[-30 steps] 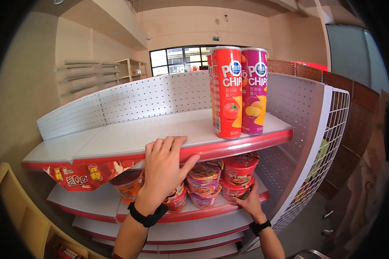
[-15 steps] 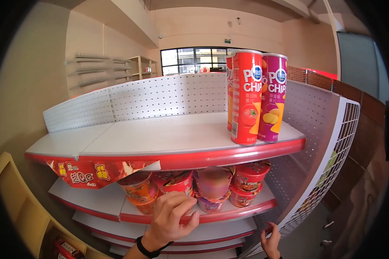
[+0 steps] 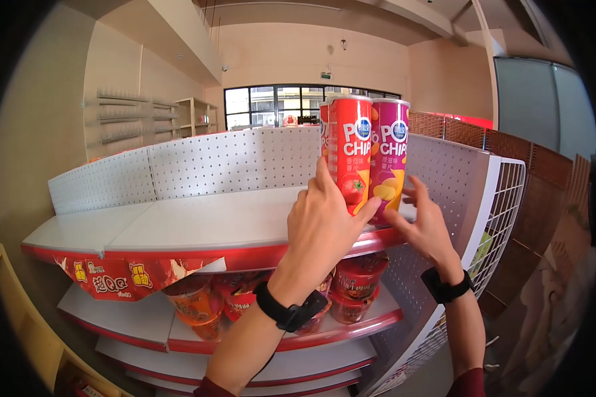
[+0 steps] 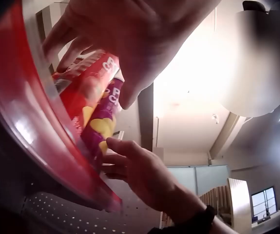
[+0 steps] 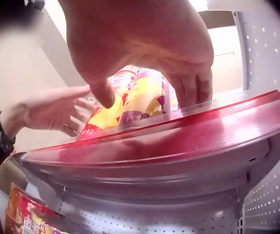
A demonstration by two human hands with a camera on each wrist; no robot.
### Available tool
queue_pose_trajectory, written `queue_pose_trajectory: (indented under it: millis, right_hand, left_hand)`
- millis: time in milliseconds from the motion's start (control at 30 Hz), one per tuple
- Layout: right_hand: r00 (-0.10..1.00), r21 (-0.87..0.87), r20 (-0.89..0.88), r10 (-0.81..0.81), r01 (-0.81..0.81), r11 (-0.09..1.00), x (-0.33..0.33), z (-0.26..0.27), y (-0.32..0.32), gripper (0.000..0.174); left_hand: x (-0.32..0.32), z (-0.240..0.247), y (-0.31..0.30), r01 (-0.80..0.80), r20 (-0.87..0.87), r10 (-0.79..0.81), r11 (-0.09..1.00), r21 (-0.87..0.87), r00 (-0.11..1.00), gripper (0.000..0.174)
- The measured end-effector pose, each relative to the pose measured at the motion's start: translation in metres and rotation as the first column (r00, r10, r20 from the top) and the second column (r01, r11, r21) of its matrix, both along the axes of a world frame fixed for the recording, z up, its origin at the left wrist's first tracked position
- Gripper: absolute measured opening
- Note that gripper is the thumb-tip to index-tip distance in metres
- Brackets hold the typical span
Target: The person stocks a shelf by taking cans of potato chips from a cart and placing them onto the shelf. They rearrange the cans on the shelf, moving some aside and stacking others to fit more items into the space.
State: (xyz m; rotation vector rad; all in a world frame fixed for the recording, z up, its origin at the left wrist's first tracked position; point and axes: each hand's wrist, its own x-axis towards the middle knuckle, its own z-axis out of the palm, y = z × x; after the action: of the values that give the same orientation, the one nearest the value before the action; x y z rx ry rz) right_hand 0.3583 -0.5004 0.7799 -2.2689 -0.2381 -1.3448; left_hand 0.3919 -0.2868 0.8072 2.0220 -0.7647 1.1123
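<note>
On the top shelf's right part stand a red chip can (image 3: 355, 142) and a purple chip can (image 3: 390, 149), side by side, with more cans behind. My left hand (image 3: 324, 228) is at the red can's left side, fingers extended, thumb across its lower front. My right hand (image 3: 427, 228) is beside the purple can's lower right, fingers spread and slightly bent. The left wrist view shows the purple can (image 4: 103, 119) between my two hands. In the right wrist view my right hand (image 5: 144, 44) arches over the cans. Whether either hand touches a can is unclear.
The top shelf's red edge (image 3: 258, 259) runs below my wrists. Noodle bowls (image 3: 356, 281) stand on the shelf below, partly behind my left arm. A red promotional sign (image 3: 129, 279) hangs at the left, and a white wire side panel (image 3: 503, 205) borders the right.
Both hands have moved up from the lower shelf and its front to the cans on the top shelf. The cans stand in the same place on the shelf; the head view has shifted.
</note>
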Motion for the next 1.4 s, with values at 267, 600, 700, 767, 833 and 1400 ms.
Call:
queue_pose_trajectory:
  millis: [267,600,700,767,833,1400]
  right_hand:
    - [0.995,-0.010,-0.047,0.088,-0.089,0.996,0.016,-0.007,0.006,0.080]
    - [0.967,-0.044,0.217,-0.132,0.144,0.989,0.008,-0.021,0.015,0.079]
    - [0.768,-0.066,0.600,-0.225,0.328,0.942,-0.017,-0.073,0.011,0.053]
    - [0.846,0.064,0.516,-0.135,0.119,0.991,-0.045,-0.145,0.019,0.035]
    - [0.978,0.216,0.175,-0.111,0.072,0.974,-0.075,-0.238,0.040,0.027]
    - [-0.203,0.015,-0.862,-0.465,0.906,-0.424,-0.532,-0.542,0.307,0.018]
  left_hand:
    - [0.021,-0.010,-0.006,-0.004,-0.261,0.027,0.996,0.088,0.965,0.092]
    - [0.022,-0.021,-0.005,-0.050,-0.056,0.047,0.998,-0.044,0.997,0.099]
    - [0.029,-0.051,0.004,0.181,0.381,-0.091,0.962,-0.206,0.920,0.079]
    - [-0.010,-0.074,0.021,0.182,0.496,-0.070,0.966,-0.182,0.866,0.044]
    - [-0.041,-0.116,0.031,0.521,0.537,-0.380,0.843,-0.134,0.754,0.039]
    - [-0.113,-0.494,0.097,0.944,-0.940,-0.148,-0.078,0.321,0.307,0.067]
